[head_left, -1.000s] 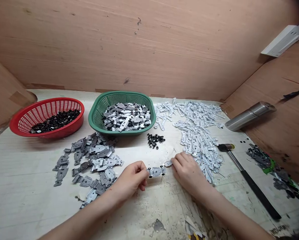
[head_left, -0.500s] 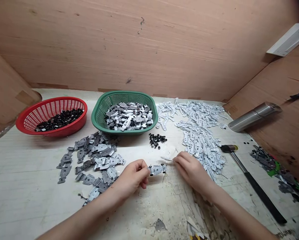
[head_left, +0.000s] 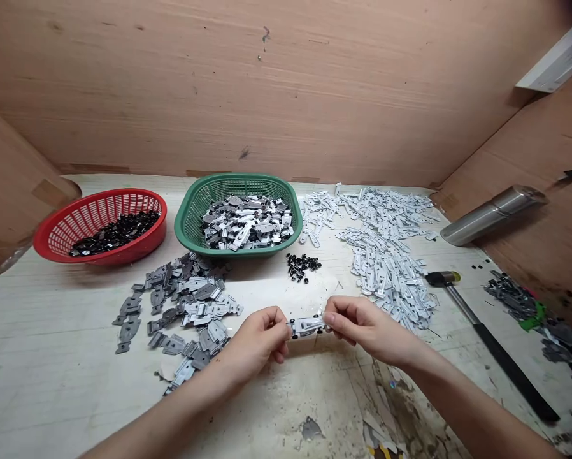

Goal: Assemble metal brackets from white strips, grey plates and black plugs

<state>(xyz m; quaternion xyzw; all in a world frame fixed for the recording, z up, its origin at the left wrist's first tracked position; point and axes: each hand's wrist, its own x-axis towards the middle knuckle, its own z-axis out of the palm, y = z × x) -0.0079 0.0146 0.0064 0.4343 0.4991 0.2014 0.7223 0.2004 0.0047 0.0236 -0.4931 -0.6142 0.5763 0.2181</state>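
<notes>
Between my two hands is a small toy car chassis (head_left: pixel 295 333) with black wheels, and a white plastic piece (head_left: pixel 307 324) now lies along its top. My left hand (head_left: pixel 265 333) is closed, pinching the chassis at its left end. At the other end, my right hand (head_left: pixel 355 324) is closed with thumb and fingers on the white piece; whether it also grips the chassis I cannot tell. Just beyond the hands sits a little heap of small black wheels (head_left: pixel 302 266). Grey chassis plates (head_left: pixel 204 312) lie loose by my left forearm, and many white pieces (head_left: pixel 386 268) are piled beyond my right hand.
A green basket (head_left: pixel 181 223) of grey and white parts stands at the back, beside a red basket (head_left: pixel 51 245) of black parts. To the right lie a hammer (head_left: pixel 500 357), a metal cylinder (head_left: pixel 491 217) and a pile of dark and green scraps (head_left: pixel 520 306). Cardboard walls (head_left: pixel 248 83) enclose the table.
My right hand has brought the white piece left, onto the top of the chassis. My left hand keeps its pinch. The view has shifted slightly.
</notes>
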